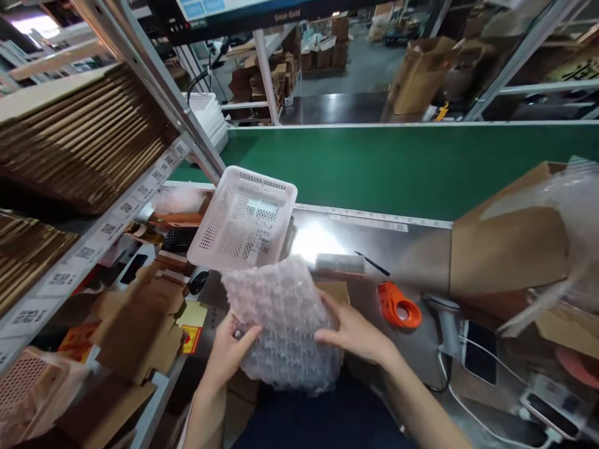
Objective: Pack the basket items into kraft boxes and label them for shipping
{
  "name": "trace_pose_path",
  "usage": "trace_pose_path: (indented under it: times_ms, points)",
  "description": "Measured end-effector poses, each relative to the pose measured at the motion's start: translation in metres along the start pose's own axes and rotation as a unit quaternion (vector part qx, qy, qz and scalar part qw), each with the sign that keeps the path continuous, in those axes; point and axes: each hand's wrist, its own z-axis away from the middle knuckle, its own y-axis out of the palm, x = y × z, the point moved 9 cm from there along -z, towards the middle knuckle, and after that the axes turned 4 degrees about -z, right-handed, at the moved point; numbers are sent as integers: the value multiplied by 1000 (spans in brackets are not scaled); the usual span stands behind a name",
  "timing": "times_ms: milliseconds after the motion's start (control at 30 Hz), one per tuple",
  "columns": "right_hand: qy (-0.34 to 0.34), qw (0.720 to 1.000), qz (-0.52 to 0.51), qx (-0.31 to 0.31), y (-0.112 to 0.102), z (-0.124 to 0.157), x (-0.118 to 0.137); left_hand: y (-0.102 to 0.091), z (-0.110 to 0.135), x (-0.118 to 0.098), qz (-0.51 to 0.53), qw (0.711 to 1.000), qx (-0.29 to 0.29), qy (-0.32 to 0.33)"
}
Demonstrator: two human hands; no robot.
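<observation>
While a sheet of bubble wrap (287, 324) is held up in front of the body, in the head view, both hands are seen clamped on its edges. By the left hand (231, 346) the left edge is pinched, thumb on the near face; by the right hand (353, 327) the right edge is gripped. Whether anything is enclosed cannot be told.

Forward of the left hand, a white perforated basket (241, 221) is tilted, its near edge overlapped by the wrap. A black mouse (199, 282) is noted forward-left of that hand, and an opened cardboard carton (140, 324) to its left. Farther forward-left, flattened cartons (93, 137) are stacked on a rack.

Beyond the right hand, a piece of cardboard (336, 290) is partly covered by hand and wrap; past it a clear packet (339, 264) is placed beside a thin black stick (373, 263). Right of that hand are laid an orange tape dispenser (388, 301), a corded scanner (448, 327) and a phone (480, 352). Farther right, space is taken up by a large box (510, 249) partly covered by plastic film (584, 218).
</observation>
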Motion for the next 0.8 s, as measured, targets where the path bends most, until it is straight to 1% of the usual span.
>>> trace_pose_path:
  times_ms: [33,67,100,133,167,200,233,267,300,333,367,400,467,533,567,600,633,667,700,733,767,800]
  points:
    - [10,998,7,-55,-26,-2,-13,12,-11,-5,3,1000,1,14]
    - [26,990,10,-137,-54,-2,-30,24,-21,-8,12,999,3,29]
    - [47,970,9,-239,-83,3,-50,36,-31,-9,21,999,12,43]
    - [74,943,14,-323,-106,8,-70,46,-40,-8,27,998,23,52]
    - [109,923,32,-366,-119,11,-89,55,-47,-5,31,997,37,57]
    - [142,914,74,-374,-126,8,-103,62,-53,-2,33,996,54,58]
    - [165,915,126,-346,-126,0,-112,66,-58,1,32,995,71,58]
    - [178,921,179,-296,-122,-11,-117,66,-61,4,30,994,83,59]
    - [178,927,226,-240,-114,-24,-117,61,-64,5,28,994,87,63]
    - [167,933,258,-188,-104,-36,-113,50,-66,5,27,995,76,67]
    - [151,938,275,-148,-94,-46,-106,33,-68,6,31,996,48,68]
    - [137,942,280,-123,-84,-54,-99,12,-70,7,46,997,4,64]
    - [95,949,288,-84,-58,-66,-81,-40,-65,15,110,987,-115,35]
    - [24,951,308,-20,-18,-72,-62,-85,-50,24,199,953,-228,4]
    - [-12,947,321,19,6,-74,-54,-101,-41,27,245,932,-267,-5]
    - [-39,939,337,59,30,-76,-48,-111,-32,30,286,912,-294,-14]
    - [-54,929,354,94,52,-79,-44,-117,-24,34,323,894,-309,-27]
    - [-56,920,370,118,69,-84,-41,-118,-17,39,356,877,-319,-48]
    - [-55,912,382,136,81,-90,-37,-117,-10,45,383,860,-328,-73]
    - [-56,907,391,146,87,-96,-33,-114,-4,53,403,845,-338,-95]
    - [-58,905,393,150,87,-100,-29,-111,2,59,415,835,-346,-106]
    - [-61,909,387,145,81,-102,-26,-108,6,64,422,830,-350,-101]
